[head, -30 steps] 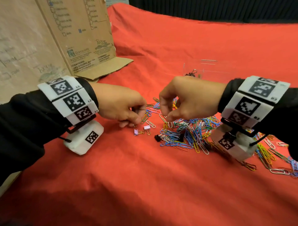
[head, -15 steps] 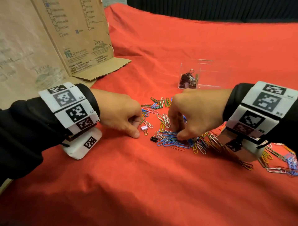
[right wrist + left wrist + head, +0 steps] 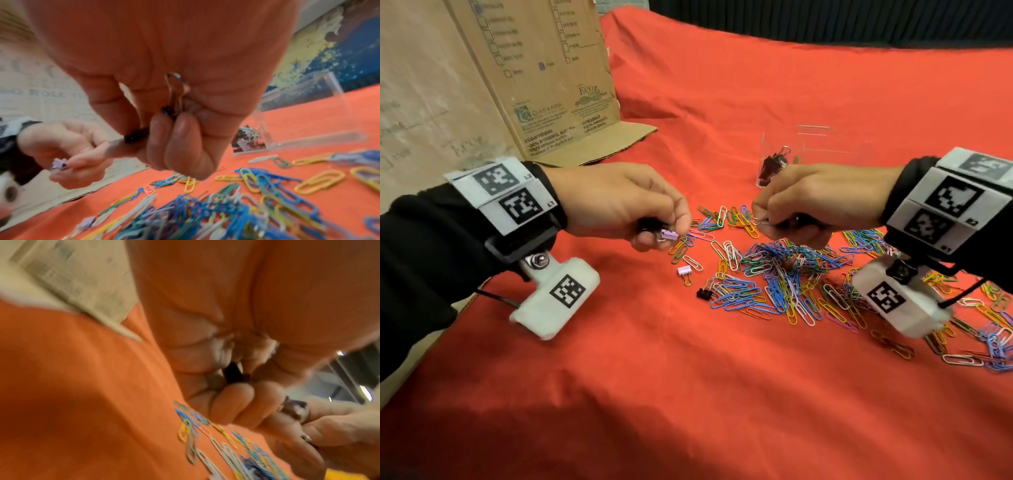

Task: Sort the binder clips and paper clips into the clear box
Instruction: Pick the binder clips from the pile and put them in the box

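Note:
Above the red cloth my left hand [image 3: 677,234] pinches a purple binder clip [image 3: 668,235] [image 3: 59,163], with something black [image 3: 234,374] tucked in its curled fingers. A little to its right, my right hand [image 3: 766,222] grips black binder clips [image 3: 174,104], and one silver wire handle pokes out. Beneath both hands lies a spread of coloured paper clips [image 3: 774,277]. A second purple binder clip [image 3: 684,271] and a small black binder clip [image 3: 703,293] rest on the cloth. The clear box [image 3: 815,137] stands behind my right hand and holds black binder clips [image 3: 774,164].
A cardboard box [image 3: 544,85] stands at the back left, its flap [image 3: 626,137] lying on the red cloth [image 3: 688,377]. More paper clips [image 3: 989,329] trail off to the right edge. A dark curtain hangs at the back.
Both hands have risen from the cloth. The left hand has lifted one purple binder clip off it, and the right hand has come up out of the paper clip pile.

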### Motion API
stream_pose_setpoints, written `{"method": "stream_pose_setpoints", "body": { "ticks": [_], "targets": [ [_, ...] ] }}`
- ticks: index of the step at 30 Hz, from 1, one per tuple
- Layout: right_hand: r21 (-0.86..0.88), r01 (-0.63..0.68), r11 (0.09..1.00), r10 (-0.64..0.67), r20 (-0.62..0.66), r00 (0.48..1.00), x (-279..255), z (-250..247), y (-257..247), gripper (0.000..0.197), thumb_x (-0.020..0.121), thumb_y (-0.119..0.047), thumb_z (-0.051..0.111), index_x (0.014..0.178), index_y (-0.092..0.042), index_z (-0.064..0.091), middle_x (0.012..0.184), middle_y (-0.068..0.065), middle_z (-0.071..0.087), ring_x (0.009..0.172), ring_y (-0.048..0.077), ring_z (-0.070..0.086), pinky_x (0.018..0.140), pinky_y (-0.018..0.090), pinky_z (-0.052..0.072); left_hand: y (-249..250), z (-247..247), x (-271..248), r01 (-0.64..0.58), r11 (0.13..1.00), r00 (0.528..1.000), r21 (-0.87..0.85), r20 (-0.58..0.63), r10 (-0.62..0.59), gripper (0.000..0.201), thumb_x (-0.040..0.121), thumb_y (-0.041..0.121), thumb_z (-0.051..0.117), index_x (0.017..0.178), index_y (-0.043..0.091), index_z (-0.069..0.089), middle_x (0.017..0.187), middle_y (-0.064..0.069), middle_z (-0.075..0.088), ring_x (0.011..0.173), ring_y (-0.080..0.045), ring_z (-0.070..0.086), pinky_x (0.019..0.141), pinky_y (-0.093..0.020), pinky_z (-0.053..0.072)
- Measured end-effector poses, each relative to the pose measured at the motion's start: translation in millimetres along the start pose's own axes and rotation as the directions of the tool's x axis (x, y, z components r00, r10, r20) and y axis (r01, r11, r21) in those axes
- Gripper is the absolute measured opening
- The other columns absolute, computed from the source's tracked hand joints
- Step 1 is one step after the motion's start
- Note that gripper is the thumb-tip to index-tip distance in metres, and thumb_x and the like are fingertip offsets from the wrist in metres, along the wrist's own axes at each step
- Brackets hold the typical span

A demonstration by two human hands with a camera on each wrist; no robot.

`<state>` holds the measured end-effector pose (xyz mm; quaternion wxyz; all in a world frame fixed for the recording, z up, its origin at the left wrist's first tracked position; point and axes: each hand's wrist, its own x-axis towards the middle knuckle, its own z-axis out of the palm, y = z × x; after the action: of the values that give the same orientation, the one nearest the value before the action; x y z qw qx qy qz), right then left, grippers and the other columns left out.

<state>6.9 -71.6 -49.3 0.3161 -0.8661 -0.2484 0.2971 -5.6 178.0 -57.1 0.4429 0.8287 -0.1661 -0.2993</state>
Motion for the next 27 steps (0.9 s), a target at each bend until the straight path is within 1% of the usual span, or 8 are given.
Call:
{"method": "stream_pose_setpoints", "body": {
  "ticks": [2, 5, 9, 12, 15, 19, 23, 27],
  "targets": [
    [0.089, -0.006, 0.996, 0.007, -0.005, 1.0, 2, 4, -2, 0.028, 0.081, -0.018, 0.049, 0.058, -0.005, 0.042, 0.054, 0.009, 0.032, 0.045, 0.017, 0.022, 0.048, 0.026, 0.018, -2, -1, 2, 0.025, 0.971, 1.0, -0.237, 0.021, -0.02, 0.024, 0.088, 0.004, 0.041, 0.07, 0.007, 0.056, 0.06, -0.011, 0.049, 0.042, -0.012, 0.033, 0.044, -0.023, 0.028],
    [0.018, 0.006, 1.0, -0.007, 0.046, 0.999, 6, 10, -7, 0.055, 0.096, -0.034, 0.056, 0.052, -0.012, 0.03, 0.051, 0.007, 0.024, 0.047, 0.017, 0.016, 0.048, 0.026, 0.016, -2, -3, 1, 0.071, 0.944, 0.996, -0.323, 0.082, -0.047, 0.032, 0.08, 0.035, 0.061, 0.059, 0.015, 0.047, 0.057, -0.006, 0.042, 0.034, -0.006, 0.022, 0.04, -0.021, 0.016],
    [-0.1, 0.034, 0.994, -0.028, 0.065, 0.998, 7, 16, -18, 0.04, 0.098, -0.017, 0.049, 0.06, -0.004, 0.051, 0.044, 0.002, 0.031, 0.044, 0.017, 0.022, 0.047, 0.027, 0.022, -7, -2, 2, -0.047, 0.991, 0.998, -0.124, -0.037, 0.042, 0.049, 0.08, 0.032, 0.074, 0.054, 0.02, 0.034, 0.051, 0.003, 0.022, 0.044, -0.009, 0.013, 0.041, -0.017, 0.01],
    [-0.058, 0.055, 0.997, -0.053, 0.048, 0.997, 10, 22, -24, 0.023, 0.09, -0.003, 0.047, 0.074, 0.0, 0.062, 0.048, 0.002, 0.038, 0.042, 0.017, 0.026, 0.046, 0.024, 0.024, -9, -2, 4, -0.043, 0.996, 0.995, 0.078, -0.089, 0.05, 0.046, 0.083, 0.019, 0.077, 0.064, 0.015, 0.036, 0.047, 0.001, 0.028, 0.042, -0.013, 0.019, 0.04, -0.019, 0.016],
    [-0.091, 0.087, 0.992, -0.085, 0.026, 0.996, 15, 27, -30, 0.024, 0.088, -0.001, 0.049, 0.075, -0.006, 0.069, 0.049, 0.0, 0.043, 0.04, 0.015, 0.032, 0.042, 0.023, 0.028, -8, 6, 5, -0.029, 0.858, 0.994, 0.512, -0.075, 0.079, 0.028, 0.08, 0.034, 0.079, 0.076, 0.018, 0.057, 0.047, 0.007, 0.044, 0.045, -0.014, 0.035, 0.046, -0.027, 0.03],
    [-0.279, 0.115, 0.953, -0.137, -0.062, 0.989, 20, 32, -36, 0.033, 0.087, -0.015, 0.053, 0.057, -0.014, 0.066, 0.042, -0.005, 0.045, 0.04, 0.011, 0.039, 0.046, 0.026, 0.033, -7, 22, 9, -0.085, 0.667, 0.986, 0.74, -0.032, 0.162, 0.027, 0.075, 0.044, 0.08, 0.098, 0.039, 0.067, 0.049, 0.012, 0.051, 0.045, -0.006, 0.044, 0.05, -0.022, 0.036],
    [-0.613, 0.119, 0.781, -0.229, -0.103, 0.968, 18, 46, -37, 0.018, 0.08, -0.04, 0.066, 0.076, -0.023, 0.072, 0.051, -0.001, 0.057, 0.054, 0.012, 0.055, 0.053, 0.028, 0.045, -6, 22, 12, -0.088, 0.613, 0.984, 0.785, -0.027, 0.176, 0.021, 0.073, 0.046, 0.081, 0.084, 0.043, 0.064, 0.055, 0.017, 0.054, 0.049, -0.004, 0.05, 0.051, -0.022, 0.037],
    [-0.699, 0.196, 0.688, -0.303, -0.031, 0.952, 20, 53, -33, 0.017, 0.075, -0.041, 0.073, 0.091, -0.035, 0.071, 0.051, -0.006, 0.049, 0.051, 0.002, 0.047, 0.048, 0.018, 0.034, -5, 21, 12, -0.102, 0.614, 0.98, 0.783, -0.028, 0.198, 0.033, 0.073, 0.044, 0.083, 0.061, 0.057, 0.054, 0.048, 0.01, 0.05, 0.048, -0.004, 0.05, 0.047, -0.017, 0.034]
  ]
}}
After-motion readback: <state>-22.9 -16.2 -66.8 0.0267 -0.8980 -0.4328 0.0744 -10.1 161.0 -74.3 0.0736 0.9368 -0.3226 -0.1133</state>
